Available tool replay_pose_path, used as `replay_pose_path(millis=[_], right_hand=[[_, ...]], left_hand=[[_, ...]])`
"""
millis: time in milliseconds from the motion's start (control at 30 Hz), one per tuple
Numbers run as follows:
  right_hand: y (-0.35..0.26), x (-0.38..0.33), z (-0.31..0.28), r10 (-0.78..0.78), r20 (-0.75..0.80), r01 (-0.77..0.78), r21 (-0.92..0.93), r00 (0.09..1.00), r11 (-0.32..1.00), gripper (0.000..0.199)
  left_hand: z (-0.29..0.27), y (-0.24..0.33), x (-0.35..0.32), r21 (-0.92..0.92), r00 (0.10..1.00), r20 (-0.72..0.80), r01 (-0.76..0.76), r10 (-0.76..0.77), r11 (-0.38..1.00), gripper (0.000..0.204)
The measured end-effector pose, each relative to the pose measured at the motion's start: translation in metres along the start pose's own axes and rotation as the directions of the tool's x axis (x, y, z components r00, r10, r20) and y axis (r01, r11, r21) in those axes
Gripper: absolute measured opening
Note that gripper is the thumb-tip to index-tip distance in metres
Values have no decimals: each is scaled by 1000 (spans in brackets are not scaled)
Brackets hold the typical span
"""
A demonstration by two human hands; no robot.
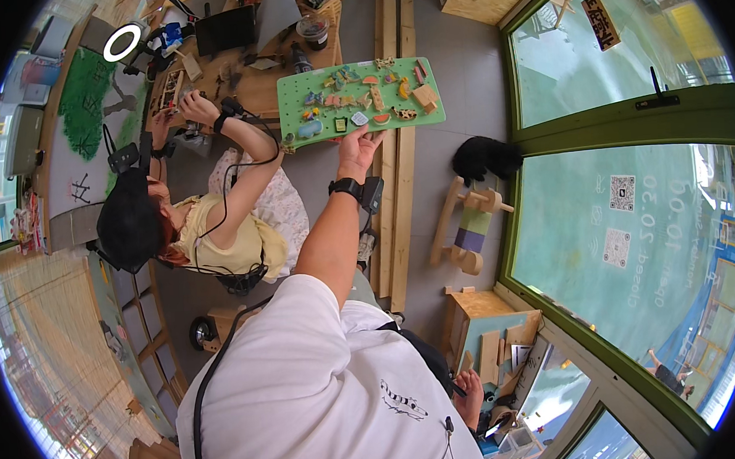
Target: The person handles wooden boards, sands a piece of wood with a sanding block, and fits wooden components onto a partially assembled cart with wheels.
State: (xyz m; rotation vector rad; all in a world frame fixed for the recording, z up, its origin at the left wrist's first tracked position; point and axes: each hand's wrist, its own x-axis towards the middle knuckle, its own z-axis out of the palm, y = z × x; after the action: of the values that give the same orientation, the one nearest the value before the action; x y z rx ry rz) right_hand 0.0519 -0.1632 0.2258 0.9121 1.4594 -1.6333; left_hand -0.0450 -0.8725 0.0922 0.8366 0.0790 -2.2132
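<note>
My left hand point(358, 151) grips the near edge of a green pegboard point(412, 67), with a watch and a black box strapped at the wrist. Small painted pieces cover the board, among them a watermelon slice point(381, 119), a black-spotted animal figure point(404, 114), a pale blue piece point(310, 129) and a small wooden box point(425, 98). Closest to my fingertips lies a small whitish piece point(360, 119). Down by my right side, my right hand point(469, 398) is curled around something dark that I cannot make out.
At left, a person in a yellow top point(219, 217) works with both hands at a cluttered wooden bench point(323, 55) under a ring light point(122, 42). Long planks point(395, 219) lie on the floor. A wooden rocking toy point(472, 227) and a black furry shape point(485, 157) are near the green-framed glass doors.
</note>
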Motion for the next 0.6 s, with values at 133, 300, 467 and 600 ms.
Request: replay_pose_path(millis=[133, 300, 467, 600], right_hand=[[-5, -6, 22, -3, -87, 2, -13, 996, 1000, 29], [1, -9, 27, -10, -105, 9, -17, 994, 1000, 29], [25, -11, 8, -36, -146, 37, 0, 989, 999, 30], [41, -11, 8, -29, -153, 35, 35, 988, 999, 30]], left_hand=[[-3, 2, -2, 12, 1000, 30, -6, 5, 1000, 36], [-3, 2, -7, -13, 999, -39, -11, 11, 1000, 36], [10, -12, -22, 59, 1000, 8, -31, 30, 998, 28], [-10, -11, -26, 86, 998, 48, 35, -39, 996, 29]])
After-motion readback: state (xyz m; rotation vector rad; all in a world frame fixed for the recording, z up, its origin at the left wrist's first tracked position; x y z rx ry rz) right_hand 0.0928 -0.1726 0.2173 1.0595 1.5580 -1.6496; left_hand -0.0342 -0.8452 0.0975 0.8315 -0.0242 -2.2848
